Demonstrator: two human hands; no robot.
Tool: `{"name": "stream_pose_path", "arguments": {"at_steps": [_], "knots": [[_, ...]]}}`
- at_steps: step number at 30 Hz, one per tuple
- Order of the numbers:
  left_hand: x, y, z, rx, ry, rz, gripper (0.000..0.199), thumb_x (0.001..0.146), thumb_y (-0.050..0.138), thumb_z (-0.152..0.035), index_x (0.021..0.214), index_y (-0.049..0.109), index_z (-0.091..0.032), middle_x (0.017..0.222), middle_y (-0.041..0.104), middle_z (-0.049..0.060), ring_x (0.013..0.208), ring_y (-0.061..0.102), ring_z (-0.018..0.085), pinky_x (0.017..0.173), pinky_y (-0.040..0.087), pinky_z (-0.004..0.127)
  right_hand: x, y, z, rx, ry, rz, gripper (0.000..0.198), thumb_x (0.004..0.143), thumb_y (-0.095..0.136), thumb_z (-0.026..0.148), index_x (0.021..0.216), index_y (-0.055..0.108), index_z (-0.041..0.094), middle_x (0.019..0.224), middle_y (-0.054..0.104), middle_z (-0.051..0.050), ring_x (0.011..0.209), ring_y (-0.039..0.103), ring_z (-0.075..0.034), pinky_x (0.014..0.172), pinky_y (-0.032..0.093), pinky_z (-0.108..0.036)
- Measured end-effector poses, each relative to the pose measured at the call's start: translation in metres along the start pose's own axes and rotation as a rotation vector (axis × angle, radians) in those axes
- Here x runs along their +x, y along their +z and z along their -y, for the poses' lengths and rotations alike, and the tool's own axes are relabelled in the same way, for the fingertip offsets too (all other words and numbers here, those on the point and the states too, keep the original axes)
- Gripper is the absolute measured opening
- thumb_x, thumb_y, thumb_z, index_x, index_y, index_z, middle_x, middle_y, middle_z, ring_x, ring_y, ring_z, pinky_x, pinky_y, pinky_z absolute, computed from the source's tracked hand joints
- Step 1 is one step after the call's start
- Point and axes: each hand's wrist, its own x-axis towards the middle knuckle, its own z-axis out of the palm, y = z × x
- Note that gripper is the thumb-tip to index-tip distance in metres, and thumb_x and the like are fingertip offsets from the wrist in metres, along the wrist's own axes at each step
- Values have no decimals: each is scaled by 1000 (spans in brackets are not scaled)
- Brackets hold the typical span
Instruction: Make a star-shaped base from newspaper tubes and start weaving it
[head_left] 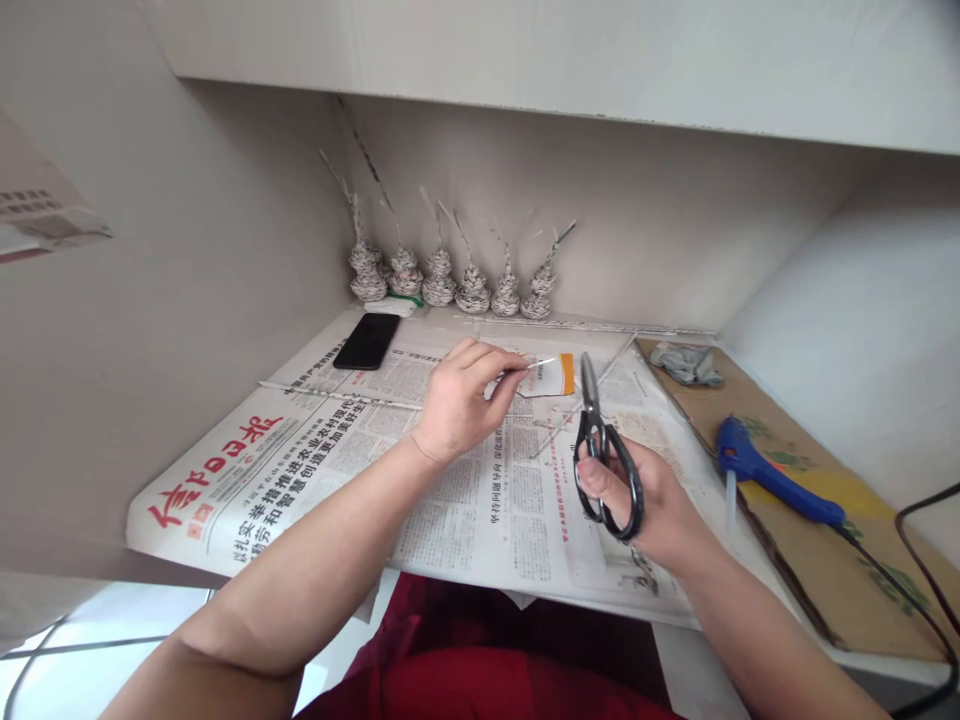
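Note:
My left hand (469,395) is closed in a pinch on a thin white strip (546,363), whose end sticks out past the fingertips. Just under the strip is a small white card with an orange edge (567,374); whether my fingers also touch it I cannot tell. In my right hand (645,490) are black-handled scissors (590,385), blades pointing away from me and closed together. My thumb passes through one handle loop. Both hands are above newspaper sheets (450,520) spread over the table.
Several gourd-shaped woven paper figures (472,290) line the back wall. A black phone (367,341) lies at the left. At the right, a blue glue gun (780,485) and a crumpled grey cloth (686,363) rest on cardboard (795,570). A shelf overhangs the back.

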Motion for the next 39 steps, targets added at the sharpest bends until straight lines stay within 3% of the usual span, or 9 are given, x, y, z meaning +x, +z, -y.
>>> {"name": "stream_pose_path", "arguments": {"at_steps": [6, 10, 15, 22, 33, 39], "knots": [[-1, 0, 0, 5, -21, 21, 8, 90, 63, -19, 95, 69, -19, 86, 73, 2, 82, 63, 15, 79, 51, 32, -2, 5, -10, -96, -4, -73, 23, 78, 72, 40, 90, 62, 23, 86, 67, -4, 73, 61, -18, 62, 48, -31], [-1, 0, -1, 4, -18, 23, 8, 90, 64, -20, 95, 70, -20, 87, 74, 2, 82, 64, 16, 79, 51, 32, -3, 5, -15, -199, -1, -70, 26, 75, 75, 37, 81, 53, 24, 70, 61, 3, 62, 55, -15, 57, 42, -29], [-1, 1, -2, -2, -13, 40, 8, 89, 64, -19, 96, 70, -19, 89, 74, 2, 83, 64, 15, 79, 52, 31, -5, 2, -14, -438, -121, -112, 29, 74, 75, 33, 76, 48, 25, 59, 51, 7, 55, 47, -13, 55, 35, -28], [-3, 3, -3, -17, -2, 67, 10, 89, 64, -20, 98, 70, -20, 91, 75, 3, 83, 65, 16, 79, 52, 32, -3, 5, -10, -391, -141, -115, 21, 82, 69, 33, 77, 50, 25, 59, 53, 6, 53, 47, -13, 52, 34, -27], [-4, 3, -6, -25, 21, 80, 7, 89, 65, -18, 94, 70, -19, 89, 75, 3, 81, 64, 16, 78, 51, 32, -4, 2, -11, -347, -115, -120, 30, 81, 72, 42, 74, 48, 25, 56, 47, 6, 52, 39, -12, 51, 33, -26], [-4, 4, -4, -32, 33, 84, 8, 88, 66, -16, 95, 69, -19, 89, 74, 2, 81, 64, 15, 79, 51, 31, -4, -3, -13, -286, -78, -117, 28, 84, 67, 49, 80, 56, 24, 66, 63, 1, 56, 53, -15, 51, 39, -27]]}}
